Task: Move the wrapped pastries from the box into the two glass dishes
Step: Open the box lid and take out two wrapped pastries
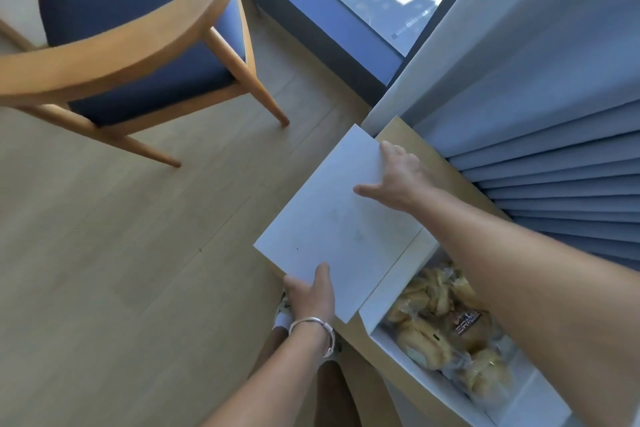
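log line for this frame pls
stage: box opened | left hand: grips lid near edge | right hand: holds lid far edge | pastries: in box | dishes: unseen

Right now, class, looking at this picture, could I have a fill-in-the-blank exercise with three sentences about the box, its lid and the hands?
1. Both hands hold the white ____ of the box.
2. The left hand wears a silver ____ at the wrist.
3. The wrapped pastries lie inside the ____.

Missing words: lid; bracelet; box
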The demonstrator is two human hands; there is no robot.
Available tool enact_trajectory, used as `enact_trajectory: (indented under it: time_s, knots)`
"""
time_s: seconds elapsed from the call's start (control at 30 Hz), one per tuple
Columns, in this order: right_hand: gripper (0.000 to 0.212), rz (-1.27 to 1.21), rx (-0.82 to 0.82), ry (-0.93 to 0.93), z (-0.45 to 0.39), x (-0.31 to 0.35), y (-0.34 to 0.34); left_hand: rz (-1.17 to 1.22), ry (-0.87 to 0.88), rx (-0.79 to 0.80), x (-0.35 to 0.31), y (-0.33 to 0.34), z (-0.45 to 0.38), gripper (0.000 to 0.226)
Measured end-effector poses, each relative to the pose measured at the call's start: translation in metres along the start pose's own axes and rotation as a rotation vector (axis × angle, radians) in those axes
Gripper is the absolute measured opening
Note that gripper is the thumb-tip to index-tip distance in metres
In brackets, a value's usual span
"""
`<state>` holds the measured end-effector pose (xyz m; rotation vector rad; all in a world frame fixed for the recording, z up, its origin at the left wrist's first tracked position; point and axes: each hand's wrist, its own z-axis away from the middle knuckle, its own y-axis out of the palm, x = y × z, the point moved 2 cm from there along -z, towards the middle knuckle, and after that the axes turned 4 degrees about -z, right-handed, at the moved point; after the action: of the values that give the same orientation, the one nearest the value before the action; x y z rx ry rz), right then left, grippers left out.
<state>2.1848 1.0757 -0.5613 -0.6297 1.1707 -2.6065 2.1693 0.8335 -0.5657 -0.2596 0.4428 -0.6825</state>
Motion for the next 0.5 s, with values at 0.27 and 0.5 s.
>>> enact_trajectory:
  time_s: [0.27,0.5]
  knots:
    - [0.096,0.016,-0.064,-0.052,0.056,-0.004,-0.012,-0.421,0.190,-0.075,-0.030,-0.016,0.015,0.090]
    - [0.089,-0.029,-0.150,0.007,0.144,-0.016,-0.056,-1.211,0.985,-0.083,-0.094,-0.032,0.079,0.083]
